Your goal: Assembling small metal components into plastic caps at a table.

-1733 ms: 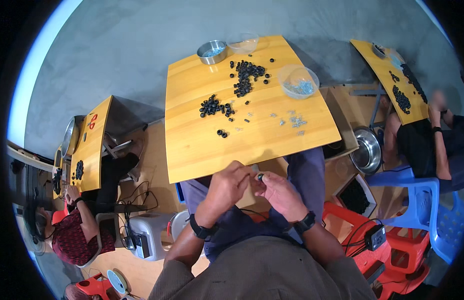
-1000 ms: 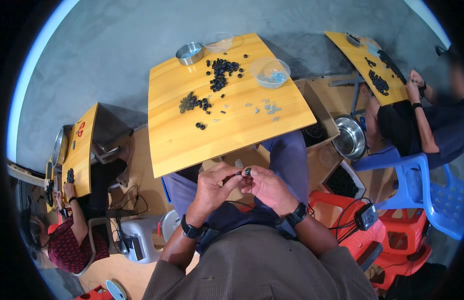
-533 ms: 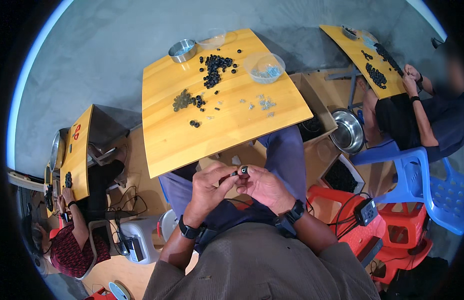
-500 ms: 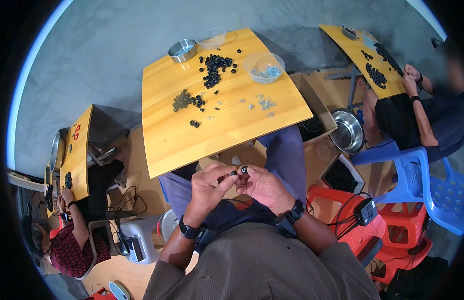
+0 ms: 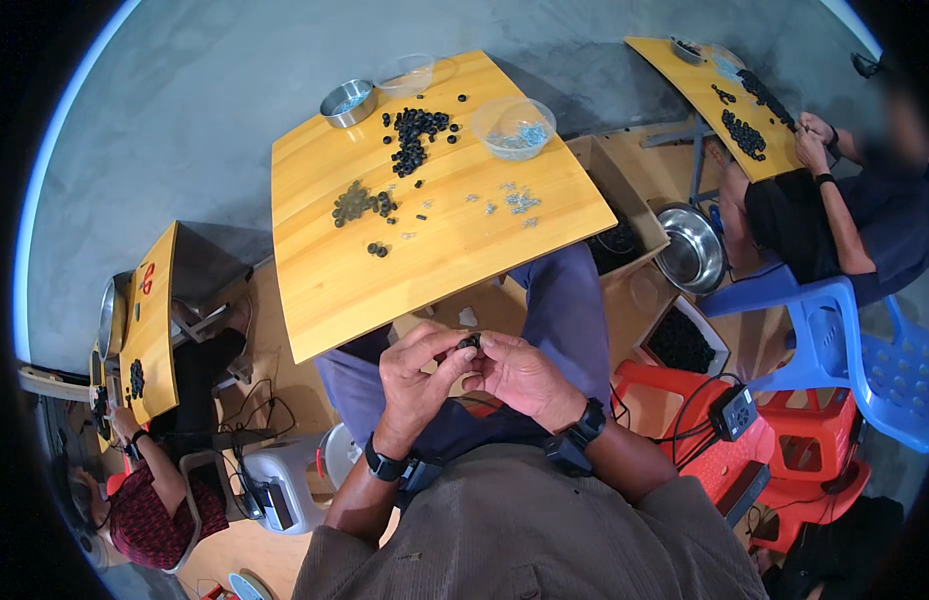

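Note:
Over my lap, just off the table's near edge, my left hand [image 5: 415,378] and my right hand [image 5: 532,380] meet fingertip to fingertip. Between them is a small black round part [image 5: 470,342], pinched from both sides; the fingers partly cover it, and I cannot tell whether its pieces are joined. On the wooden table [image 5: 415,290] lie a pile of black ring-like parts [image 5: 413,138], a heap of dull brownish pieces [image 5: 354,203] and scattered small silvery bits [image 5: 522,199]. A few black parts [image 5: 377,250] sit apart, nearer to me.
At the table's far side stand a steel bowl [image 5: 348,104] and two clear plastic bowls, one with bluish bits [image 5: 520,137]. Right of it are a cardboard box [image 5: 640,225], a steel basin [image 5: 691,246], red stools [image 5: 685,425] and a blue chair [image 5: 835,330]. Co-workers sit at side tables.
My hands have come together: the black pieces held apart, one in each hand, now meet between my fingertips. The table has shifted slightly left in the view.

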A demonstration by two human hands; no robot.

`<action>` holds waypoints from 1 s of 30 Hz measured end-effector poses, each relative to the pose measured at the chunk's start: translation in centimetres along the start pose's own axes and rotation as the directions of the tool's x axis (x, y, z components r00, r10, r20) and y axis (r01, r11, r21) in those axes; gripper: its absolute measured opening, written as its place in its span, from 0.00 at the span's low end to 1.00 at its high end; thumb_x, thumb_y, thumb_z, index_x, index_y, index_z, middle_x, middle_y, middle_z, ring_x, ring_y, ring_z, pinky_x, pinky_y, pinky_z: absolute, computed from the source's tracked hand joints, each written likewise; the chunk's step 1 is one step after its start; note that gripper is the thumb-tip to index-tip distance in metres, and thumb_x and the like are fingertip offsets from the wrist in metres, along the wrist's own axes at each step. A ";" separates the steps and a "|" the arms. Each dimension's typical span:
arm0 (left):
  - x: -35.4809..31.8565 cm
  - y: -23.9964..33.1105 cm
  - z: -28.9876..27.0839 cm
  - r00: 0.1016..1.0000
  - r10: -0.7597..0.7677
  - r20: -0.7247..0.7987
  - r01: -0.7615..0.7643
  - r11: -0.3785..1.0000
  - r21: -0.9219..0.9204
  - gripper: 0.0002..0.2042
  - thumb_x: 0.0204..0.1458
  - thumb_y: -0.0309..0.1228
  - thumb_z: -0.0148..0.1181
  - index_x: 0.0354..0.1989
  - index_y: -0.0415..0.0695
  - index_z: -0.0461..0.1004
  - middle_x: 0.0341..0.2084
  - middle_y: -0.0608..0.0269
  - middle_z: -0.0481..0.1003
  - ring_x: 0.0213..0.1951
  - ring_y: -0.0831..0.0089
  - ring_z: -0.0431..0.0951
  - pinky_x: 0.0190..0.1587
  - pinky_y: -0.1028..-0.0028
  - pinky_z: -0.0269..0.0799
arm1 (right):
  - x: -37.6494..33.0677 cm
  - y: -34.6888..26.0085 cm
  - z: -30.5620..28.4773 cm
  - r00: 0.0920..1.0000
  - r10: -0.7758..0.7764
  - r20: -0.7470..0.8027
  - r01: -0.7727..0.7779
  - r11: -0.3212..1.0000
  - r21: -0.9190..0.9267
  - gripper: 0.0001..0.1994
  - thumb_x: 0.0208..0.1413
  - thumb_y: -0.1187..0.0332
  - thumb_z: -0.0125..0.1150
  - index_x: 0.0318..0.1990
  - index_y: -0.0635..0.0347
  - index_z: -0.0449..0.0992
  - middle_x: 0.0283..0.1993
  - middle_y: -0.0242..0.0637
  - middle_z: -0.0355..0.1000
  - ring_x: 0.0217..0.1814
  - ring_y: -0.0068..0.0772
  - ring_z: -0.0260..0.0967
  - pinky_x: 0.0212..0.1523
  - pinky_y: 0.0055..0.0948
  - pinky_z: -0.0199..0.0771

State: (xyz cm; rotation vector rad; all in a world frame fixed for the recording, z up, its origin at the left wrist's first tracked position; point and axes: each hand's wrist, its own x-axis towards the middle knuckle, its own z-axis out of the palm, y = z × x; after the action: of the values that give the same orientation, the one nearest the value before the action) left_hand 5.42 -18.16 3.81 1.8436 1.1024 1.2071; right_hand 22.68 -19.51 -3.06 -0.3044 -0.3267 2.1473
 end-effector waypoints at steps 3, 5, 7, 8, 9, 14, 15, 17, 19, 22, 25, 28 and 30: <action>0.0 0.2 0.0 0.999 0.032 0.008 -0.032 0.999 0.039 0.10 0.47 0.20 0.71 0.40 0.37 0.82 0.30 0.58 0.80 0.32 0.71 0.81 0.35 0.74 0.76 | -0.1 0.0 0.1 1.000 -0.004 0.007 0.004 1.000 -0.003 0.13 0.68 0.61 0.54 0.53 0.57 0.77 0.48 0.32 0.77 0.50 0.27 0.74 0.51 0.39 0.78; 0.0 0.3 0.0 0.997 0.063 0.037 -0.068 0.990 0.121 0.11 0.47 0.20 0.71 0.40 0.38 0.82 0.29 0.57 0.79 0.30 0.70 0.81 0.33 0.75 0.76 | -0.1 -0.1 0.4 1.000 -0.006 0.012 0.006 1.000 -0.003 0.13 0.69 0.61 0.54 0.53 0.57 0.77 0.48 0.32 0.77 0.50 0.27 0.74 0.51 0.39 0.78; 0.1 0.7 0.0 0.997 0.060 0.048 -0.066 0.988 0.142 0.11 0.47 0.20 0.71 0.40 0.38 0.82 0.29 0.57 0.79 0.30 0.70 0.81 0.32 0.74 0.76 | -0.2 -0.2 0.6 1.000 -0.003 -0.012 0.003 0.999 -0.032 0.14 0.69 0.61 0.54 0.53 0.57 0.77 0.48 0.33 0.77 0.49 0.28 0.74 0.51 0.38 0.78; 0.2 0.8 0.0 0.997 0.057 0.058 -0.066 0.984 0.163 0.11 0.47 0.20 0.71 0.40 0.38 0.82 0.29 0.57 0.78 0.30 0.69 0.81 0.32 0.74 0.76 | -0.2 -0.1 0.6 1.000 -0.004 -0.012 0.003 0.999 -0.032 0.14 0.69 0.61 0.54 0.53 0.57 0.77 0.48 0.33 0.77 0.49 0.28 0.74 0.51 0.38 0.78; 0.2 0.8 0.1 0.997 0.057 0.058 -0.066 0.984 0.163 0.11 0.47 0.20 0.71 0.40 0.38 0.82 0.29 0.57 0.78 0.30 0.69 0.81 0.32 0.74 0.76 | -0.3 -0.1 0.5 1.000 -0.015 -0.015 0.014 0.999 -0.049 0.14 0.69 0.61 0.54 0.53 0.58 0.77 0.48 0.33 0.77 0.49 0.27 0.74 0.51 0.37 0.78; 0.2 0.8 0.1 0.994 0.092 0.059 -0.102 0.972 0.212 0.09 0.49 0.21 0.70 0.39 0.38 0.81 0.28 0.58 0.78 0.25 0.71 0.78 0.28 0.74 0.74 | -0.4 0.0 1.0 0.998 -0.055 -0.039 0.048 0.988 -0.149 0.13 0.69 0.62 0.53 0.51 0.58 0.77 0.47 0.31 0.77 0.48 0.25 0.73 0.47 0.32 0.78; 0.2 0.8 0.1 0.994 0.092 0.059 -0.102 0.972 0.212 0.09 0.49 0.21 0.70 0.39 0.38 0.81 0.28 0.58 0.78 0.25 0.71 0.78 0.28 0.74 0.74 | -0.4 0.0 1.0 0.994 -0.082 -0.079 0.061 0.969 -0.239 0.13 0.70 0.61 0.53 0.50 0.58 0.78 0.45 0.30 0.76 0.47 0.23 0.72 0.46 0.30 0.77; 0.3 1.0 0.0 0.994 0.080 0.072 -0.093 0.973 0.213 0.09 0.49 0.21 0.70 0.39 0.38 0.81 0.27 0.59 0.78 0.25 0.71 0.79 0.28 0.74 0.74 | -0.4 -0.1 1.1 0.987 -0.112 -0.115 0.069 0.942 -0.329 0.13 0.70 0.61 0.52 0.49 0.58 0.78 0.44 0.29 0.76 0.46 0.21 0.71 0.44 0.28 0.77; 0.5 1.1 -0.2 0.992 0.082 0.094 -0.101 0.971 0.216 0.10 0.48 0.21 0.70 0.39 0.38 0.81 0.28 0.58 0.78 0.26 0.70 0.80 0.28 0.74 0.75 | -0.5 -0.2 1.3 0.975 -0.181 -0.125 0.095 0.858 -0.505 0.13 0.70 0.60 0.53 0.45 0.60 0.78 0.40 0.27 0.74 0.41 0.17 0.69 0.40 0.23 0.75; 0.7 0.8 -0.2 0.988 0.087 0.130 -0.114 0.969 0.218 0.10 0.48 0.21 0.70 0.40 0.39 0.81 0.27 0.58 0.78 0.26 0.66 0.81 0.28 0.72 0.76 | -0.5 -1.0 1.7 0.970 -0.236 -0.063 0.126 0.706 -0.697 0.14 0.69 0.59 0.54 0.42 0.61 0.78 0.36 0.25 0.73 0.36 0.15 0.67 0.36 0.20 0.71; 0.9 0.8 0.1 0.981 0.114 0.159 -0.152 0.955 0.254 0.09 0.47 0.22 0.69 0.39 0.40 0.81 0.26 0.58 0.77 0.26 0.63 0.80 0.28 0.69 0.76 | -0.6 -1.3 1.7 0.963 -0.248 -0.101 0.082 0.630 -0.772 0.14 0.69 0.60 0.56 0.41 0.63 0.79 0.32 0.24 0.72 0.32 0.15 0.66 0.34 0.20 0.69; 1.0 0.6 0.1 0.971 0.133 0.199 -0.189 0.937 0.295 0.09 0.47 0.21 0.69 0.37 0.39 0.80 0.25 0.58 0.76 0.25 0.63 0.79 0.28 0.70 0.74 | -0.3 -1.1 0.9 0.977 -0.183 -0.109 0.049 0.692 -0.720 0.14 0.68 0.60 0.56 0.42 0.63 0.79 0.32 0.23 0.71 0.31 0.14 0.65 0.32 0.19 0.68; 1.1 0.5 0.0 0.965 0.118 0.234 -0.186 0.937 0.296 0.08 0.46 0.19 0.68 0.36 0.39 0.80 0.25 0.58 0.75 0.24 0.66 0.77 0.26 0.71 0.72 | -0.2 -1.3 0.5 0.980 -0.168 -0.102 0.043 0.691 -0.722 0.13 0.68 0.61 0.56 0.42 0.63 0.79 0.32 0.23 0.71 0.31 0.14 0.65 0.31 0.19 0.67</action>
State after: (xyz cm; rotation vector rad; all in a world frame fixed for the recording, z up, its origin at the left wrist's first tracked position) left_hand 5.79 -17.34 4.66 2.2817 1.0951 0.9253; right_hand 23.61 -19.01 -2.15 -0.8802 -1.0738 1.7704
